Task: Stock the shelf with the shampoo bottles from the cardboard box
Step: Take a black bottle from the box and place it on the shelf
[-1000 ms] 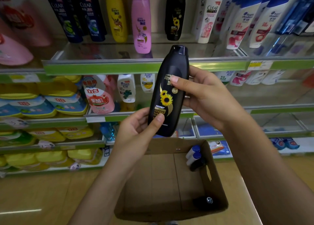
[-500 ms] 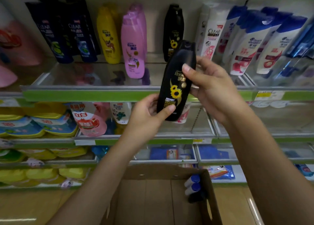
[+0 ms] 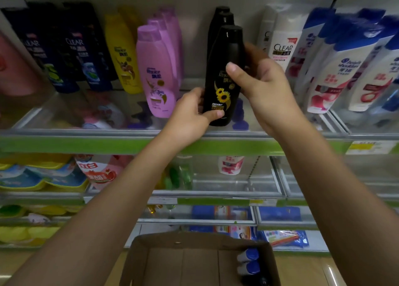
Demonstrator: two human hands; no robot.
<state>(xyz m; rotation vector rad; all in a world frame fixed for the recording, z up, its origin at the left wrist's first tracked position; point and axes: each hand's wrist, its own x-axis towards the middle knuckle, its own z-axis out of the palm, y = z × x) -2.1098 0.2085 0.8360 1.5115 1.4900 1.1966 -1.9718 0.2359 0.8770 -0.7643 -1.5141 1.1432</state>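
Black and glossy, the shampoo bottle [image 3: 224, 78] is being held upright over the glass shelf [image 3: 64, 121], in front of two matching black bottles [image 3: 220, 17]; its base is being pinched by the left hand [image 3: 190, 115], thumb across the lower label, while its upper body is being gripped by the right hand [image 3: 259, 89]. Whether the base is touching the glass cannot be told. The step is probably being done best if the bottle is being lowered straight, label outward, in line with the row behind; the neighbouring pink bottles [image 3: 155, 69] and white bottles [image 3: 282, 43] are being kept clear; both grips are best being released only once it is standing flat. In the cardboard box [image 3: 194, 240] below, blue-capped bottles [image 3: 248, 259] are still waiting.
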